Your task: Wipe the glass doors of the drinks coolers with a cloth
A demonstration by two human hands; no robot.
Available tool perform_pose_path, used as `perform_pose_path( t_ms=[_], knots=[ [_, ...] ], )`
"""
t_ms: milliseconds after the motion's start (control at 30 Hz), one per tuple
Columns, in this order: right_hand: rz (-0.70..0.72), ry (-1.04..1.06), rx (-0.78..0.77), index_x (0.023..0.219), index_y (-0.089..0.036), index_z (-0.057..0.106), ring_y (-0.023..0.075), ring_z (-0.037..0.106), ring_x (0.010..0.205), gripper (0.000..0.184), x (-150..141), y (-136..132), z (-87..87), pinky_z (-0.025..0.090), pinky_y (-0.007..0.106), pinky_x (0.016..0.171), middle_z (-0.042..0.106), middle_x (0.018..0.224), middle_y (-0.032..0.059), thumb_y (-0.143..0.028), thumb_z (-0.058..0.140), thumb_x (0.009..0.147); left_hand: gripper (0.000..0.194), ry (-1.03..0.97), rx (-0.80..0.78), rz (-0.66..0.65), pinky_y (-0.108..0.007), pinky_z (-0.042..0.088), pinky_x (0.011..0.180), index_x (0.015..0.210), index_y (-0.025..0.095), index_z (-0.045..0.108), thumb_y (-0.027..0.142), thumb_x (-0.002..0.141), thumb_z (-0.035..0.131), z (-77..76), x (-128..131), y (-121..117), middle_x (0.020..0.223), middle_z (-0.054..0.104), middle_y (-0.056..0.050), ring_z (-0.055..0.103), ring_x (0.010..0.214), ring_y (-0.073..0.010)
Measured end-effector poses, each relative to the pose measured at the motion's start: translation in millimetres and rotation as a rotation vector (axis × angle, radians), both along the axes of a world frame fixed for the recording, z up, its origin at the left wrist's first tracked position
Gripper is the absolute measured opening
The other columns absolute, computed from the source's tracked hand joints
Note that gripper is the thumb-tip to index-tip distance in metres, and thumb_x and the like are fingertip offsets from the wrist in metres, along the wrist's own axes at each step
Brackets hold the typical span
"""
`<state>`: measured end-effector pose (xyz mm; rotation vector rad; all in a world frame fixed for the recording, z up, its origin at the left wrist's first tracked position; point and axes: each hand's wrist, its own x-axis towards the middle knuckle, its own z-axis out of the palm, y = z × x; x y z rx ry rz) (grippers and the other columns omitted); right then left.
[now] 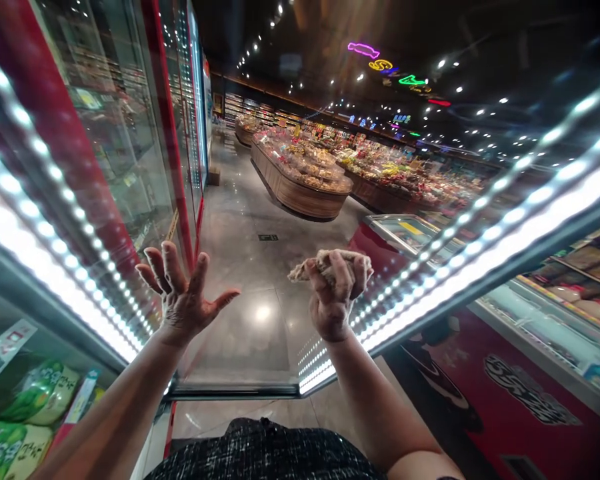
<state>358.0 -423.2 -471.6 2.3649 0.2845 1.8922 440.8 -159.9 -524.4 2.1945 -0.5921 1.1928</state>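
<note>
My right hand (pixel 334 293) is wrapped round a crumpled beige cloth (pixel 347 263), and part of it sticks out to the left of my fingers. To its left, my left hand (pixel 180 293) is raised with the fingers spread and nothing in them. Both hands are held out in front of me at a clear glass pane (pixel 245 347) with a dark lower edge. Whether the left hand touches the glass I cannot tell. Bright LED strips (pixel 55 227) run along the left side, and more light strips (pixel 460 267) slant up on the right.
Packs in green and white wrapping (pixel 45 393) sit on a shelf at lower left. Red-framed glass doors (pixel 165 100) line the left. Beyond the pane are a tiled floor (pixel 240 247), a wooden display island (pixel 300 193) heaped with goods, and a chest freezer (pixel 540 320) on the right.
</note>
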Motion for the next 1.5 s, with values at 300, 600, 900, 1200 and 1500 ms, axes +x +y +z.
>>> perform_pose_path(
  t_ms=[300,600,900,1200,1500],
  knots=[
    [0.090,0.188,-0.119,0.131,-0.039,0.069,0.0257,0.029,0.153,0.050,-3,27,-5.2,0.024,0.051,0.130,0.058,0.148,0.0004,-0.011,0.057,0.093,0.103,0.093,-0.043,-0.017,-0.075,-0.012,0.119,0.164,0.040,0.019,0.054,0.080,0.078,-7.7,1,1,0.173,-0.014,-0.004,-0.021,0.155,-0.0418],
    [0.128,0.184,-0.173,0.136,-0.042,0.065,0.0243,0.034,0.150,0.046,10,43,8.6,0.024,0.051,0.129,0.061,0.145,-0.0002,-0.020,0.057,0.097,0.082,-0.011,-0.014,-0.038,-0.067,-0.009,0.124,0.163,0.041,0.018,0.034,0.094,0.062,-12.3,0,6,0.171,-0.016,-0.001,-0.016,0.156,-0.0367],
    [0.135,0.201,-0.134,0.133,-0.042,0.068,0.0231,0.030,0.152,0.045,15,54,15.6,0.017,0.050,0.131,0.061,0.147,-0.0015,-0.019,0.061,0.095,0.085,-0.087,0.031,-0.035,-0.064,-0.012,0.125,0.164,0.036,-0.002,0.027,0.099,0.052,-11.1,1,11,0.171,-0.017,-0.003,-0.020,0.157,-0.0291],
    [0.171,0.142,-0.175,0.136,-0.042,0.065,0.0239,0.024,0.156,0.047,25,65,15.4,0.009,0.049,0.134,0.058,0.151,-0.0073,-0.020,0.058,0.095,0.076,-0.038,-0.032,0.018,-0.057,-0.005,0.128,0.163,0.028,0.030,0.041,0.095,0.061,-21.0,7,13,0.174,0.004,-0.013,-0.008,0.160,-0.0304],
    [0.257,0.206,-0.339,0.130,-0.037,0.070,0.0225,0.019,0.158,0.036,32,84,9.7,0.002,0.045,0.135,0.059,0.150,-0.0105,-0.028,0.060,0.097,0.139,0.002,-0.244,0.190,-0.068,0.004,0.125,0.166,0.015,0.006,0.076,0.065,0.079,-10.2,6,25,0.171,0.001,-0.026,-0.009,0.159,-0.0437]
  ],
)
